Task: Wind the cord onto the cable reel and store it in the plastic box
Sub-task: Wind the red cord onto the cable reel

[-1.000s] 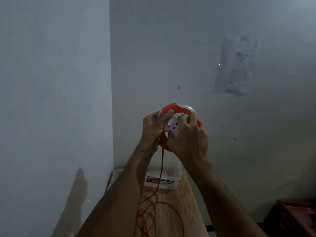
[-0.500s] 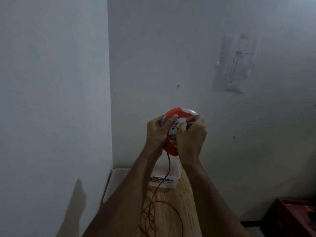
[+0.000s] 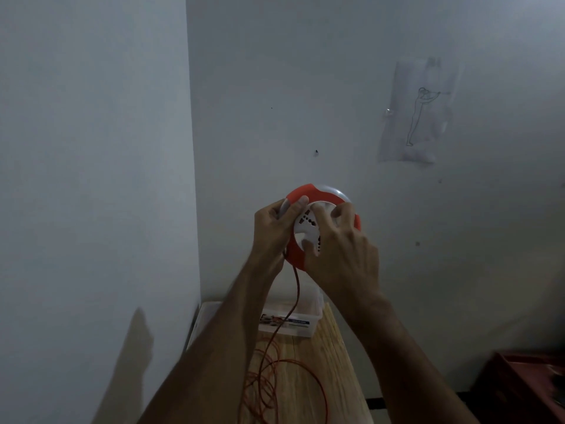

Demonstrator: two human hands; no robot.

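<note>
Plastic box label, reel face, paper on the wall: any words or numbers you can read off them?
None legible.
Plastic box label: picture and dark strip, print too blurred.
Cable reel white face: only socket holes, no writing seen.
Wall paper: a line-drawn figure, no words.

The reel [image 3: 318,228] is held above the table [image 3: 321,362]; the box [image 3: 302,322] sits behind the loose cord [image 3: 269,384].

Dim room corner where two pale grey walls [image 3: 91,148] meet. A line drawing on paper [image 3: 419,114] is stuck to the right wall. Below, a light wooden tabletop [image 3: 336,362]; a dark red crate [image 3: 526,381] at right.
</note>
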